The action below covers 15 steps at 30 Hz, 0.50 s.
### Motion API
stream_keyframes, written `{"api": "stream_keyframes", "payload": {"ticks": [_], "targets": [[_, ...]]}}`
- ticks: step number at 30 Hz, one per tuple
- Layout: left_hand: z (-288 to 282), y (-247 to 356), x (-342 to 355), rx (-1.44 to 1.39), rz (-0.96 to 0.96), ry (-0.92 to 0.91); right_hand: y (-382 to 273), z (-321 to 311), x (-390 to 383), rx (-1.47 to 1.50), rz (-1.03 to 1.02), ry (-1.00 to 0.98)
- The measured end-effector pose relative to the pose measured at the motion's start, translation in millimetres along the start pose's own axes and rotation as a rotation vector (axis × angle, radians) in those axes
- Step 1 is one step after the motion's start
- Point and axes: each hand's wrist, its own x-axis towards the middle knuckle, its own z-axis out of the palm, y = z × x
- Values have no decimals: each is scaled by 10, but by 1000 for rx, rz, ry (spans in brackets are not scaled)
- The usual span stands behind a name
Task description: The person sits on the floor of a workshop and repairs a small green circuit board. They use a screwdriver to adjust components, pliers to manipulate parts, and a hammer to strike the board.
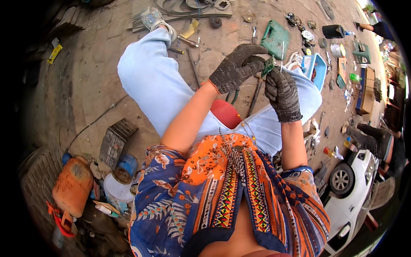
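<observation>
Both hands wear dark grey knit gloves and meet above my knees. My left hand (238, 67) pinches a small green part (268, 66) from the left. My right hand (283, 93) grips the same green part from below, and a thin metal rod (282, 50) stands up just above that hand. I cannot tell which hand holds the rod. I am seated on a red stool (225, 113), legs in light blue trousers spread over a stone pavement.
Tools lie scattered ahead: a green case (275, 39), a blue tray (316, 68), pliers, rods. At my left stand an orange gas cylinder (72, 186), a blue tin (126, 168), a white bucket and a grey ribbed box (114, 141). A white car (355, 188) and another person's boot (368, 139) are at right.
</observation>
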Motion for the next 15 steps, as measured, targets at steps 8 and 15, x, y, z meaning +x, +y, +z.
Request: {"api": "stream_keyframes", "payload": {"ticks": [8, 15], "targets": [[80, 94, 5, 282, 206, -96, 6, 13, -24, 73, 108, -118], [114, 214, -4, 93, 272, -131, -110, 177, -74, -191, -44, 87]]}}
